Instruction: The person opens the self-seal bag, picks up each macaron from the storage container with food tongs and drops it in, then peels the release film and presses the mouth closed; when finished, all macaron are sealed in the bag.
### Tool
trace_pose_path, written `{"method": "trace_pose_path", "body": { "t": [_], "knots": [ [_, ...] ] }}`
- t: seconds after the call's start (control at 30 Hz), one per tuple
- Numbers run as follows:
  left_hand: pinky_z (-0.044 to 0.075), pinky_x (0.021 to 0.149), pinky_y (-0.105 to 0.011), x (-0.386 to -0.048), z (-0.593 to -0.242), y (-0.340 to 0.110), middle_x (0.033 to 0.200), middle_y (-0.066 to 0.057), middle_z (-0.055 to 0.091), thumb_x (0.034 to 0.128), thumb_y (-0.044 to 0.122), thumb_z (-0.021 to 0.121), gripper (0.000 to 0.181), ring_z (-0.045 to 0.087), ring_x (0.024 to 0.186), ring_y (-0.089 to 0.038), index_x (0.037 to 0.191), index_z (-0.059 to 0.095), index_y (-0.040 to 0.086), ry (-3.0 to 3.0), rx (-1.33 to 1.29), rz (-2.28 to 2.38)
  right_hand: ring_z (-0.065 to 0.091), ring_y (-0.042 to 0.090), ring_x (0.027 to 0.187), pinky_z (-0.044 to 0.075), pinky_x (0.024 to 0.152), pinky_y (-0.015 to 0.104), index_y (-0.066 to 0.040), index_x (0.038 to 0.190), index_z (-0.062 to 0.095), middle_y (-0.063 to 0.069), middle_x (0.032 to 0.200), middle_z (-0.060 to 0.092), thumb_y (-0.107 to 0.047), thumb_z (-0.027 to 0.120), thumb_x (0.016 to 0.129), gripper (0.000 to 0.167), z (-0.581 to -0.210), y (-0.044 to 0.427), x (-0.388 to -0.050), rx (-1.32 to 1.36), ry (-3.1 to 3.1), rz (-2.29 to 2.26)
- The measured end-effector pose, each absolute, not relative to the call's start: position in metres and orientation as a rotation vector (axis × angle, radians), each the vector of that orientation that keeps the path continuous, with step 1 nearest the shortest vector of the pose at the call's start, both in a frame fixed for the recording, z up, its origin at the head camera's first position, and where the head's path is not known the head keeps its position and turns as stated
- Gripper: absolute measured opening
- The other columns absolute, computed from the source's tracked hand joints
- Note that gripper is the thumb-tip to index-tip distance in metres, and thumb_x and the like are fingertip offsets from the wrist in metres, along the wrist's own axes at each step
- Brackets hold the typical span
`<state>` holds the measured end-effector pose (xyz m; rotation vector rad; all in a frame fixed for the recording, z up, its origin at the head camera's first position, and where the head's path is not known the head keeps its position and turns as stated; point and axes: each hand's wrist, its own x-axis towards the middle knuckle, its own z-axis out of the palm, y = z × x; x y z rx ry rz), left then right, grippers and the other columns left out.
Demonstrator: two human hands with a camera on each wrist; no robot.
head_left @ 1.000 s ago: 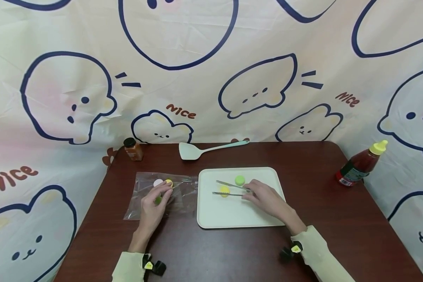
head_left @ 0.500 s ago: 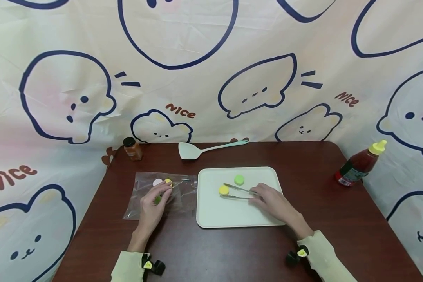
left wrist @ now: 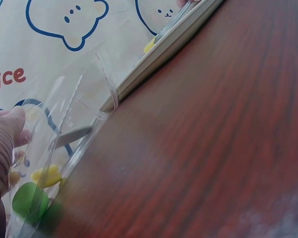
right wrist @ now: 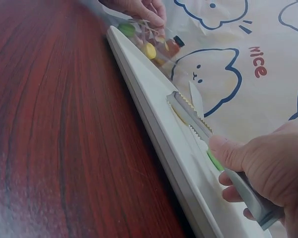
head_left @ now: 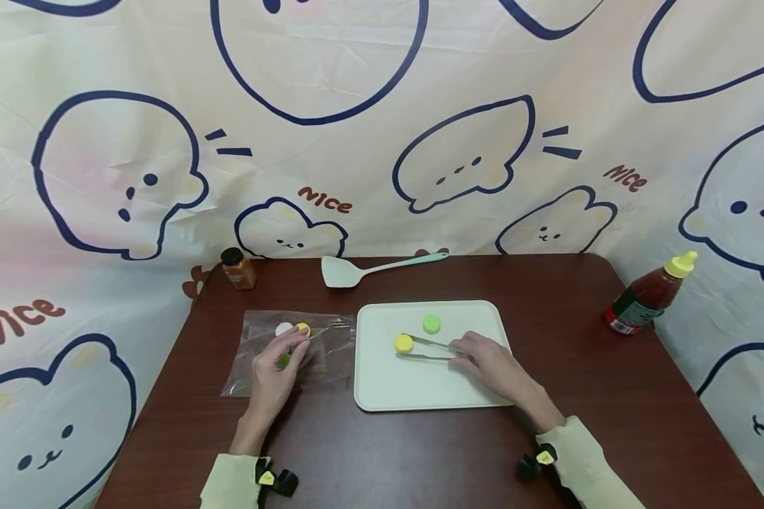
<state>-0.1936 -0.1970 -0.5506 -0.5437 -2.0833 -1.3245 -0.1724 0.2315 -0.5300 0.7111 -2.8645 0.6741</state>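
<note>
Between thumb and fingers my left hand pinches the raised edge of a clear plastic bag. Inside the bag lie a white round piece, a yellow one and a green one, partly hidden by that hand. My right hand grips metal tongs with toothed edges, over a white tray. Their spread tips stand at a yellow round piece on the tray; whether they touch it I cannot tell. A light green round piece lies behind the tongs.
A pale green spatula lies along the back of the brown table. At the back left stands a small spice jar with a black lid. A red sauce bottle with a yellow cap stands at the right.
My right hand has drawn slightly to the right with the tongs, so their tips moved from beyond the yellow piece to its right side. My left hand keeps its pinch on the bag.
</note>
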Motion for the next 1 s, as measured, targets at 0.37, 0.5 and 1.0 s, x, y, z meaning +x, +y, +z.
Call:
{"method": "trace_pose_path", "body": {
  "t": [0.37,0.5,1.0],
  "knots": [
    [0.047,0.109,-0.019,-0.1925,-0.5508,-0.1986,0.116,-0.016,0.077,0.0912,-0.007,0.077,0.015,0.068,0.118,-0.044,0.103,0.079,0.002,-2.119,-0.522,-1.333,0.054,0.008,0.078,0.052,0.072,0.031,-0.016,0.113,0.077,-0.008,0.094,0.063,-0.029,0.078,0.096,0.021,-0.5296,0.2280,-0.1741,0.712,-2.830,0.588],
    [0.046,0.109,-0.019,-0.1923,-0.5505,-0.1989,0.117,-0.016,0.077,0.0916,-0.006,0.076,0.015,0.067,0.119,-0.045,0.104,0.079,0.002,-2.121,-0.523,-1.347,0.054,0.007,0.076,0.052,0.071,0.031,-0.017,0.111,0.078,-0.009,0.092,0.063,-0.029,0.080,0.094,0.020,-0.5311,0.2280,-0.1756,0.724,-2.794,0.569],
    [0.047,0.109,-0.020,-0.1922,-0.5500,-0.1997,0.117,-0.016,0.077,0.0914,-0.007,0.076,0.016,0.067,0.119,-0.045,0.105,0.079,0.003,-2.114,-0.528,-1.352,0.051,0.006,0.074,0.049,0.069,0.029,-0.016,0.111,0.079,-0.010,0.091,0.061,-0.027,0.079,0.095,0.019,-0.5323,0.2289,-0.1790,0.731,-2.778,0.589]
  ]
}}
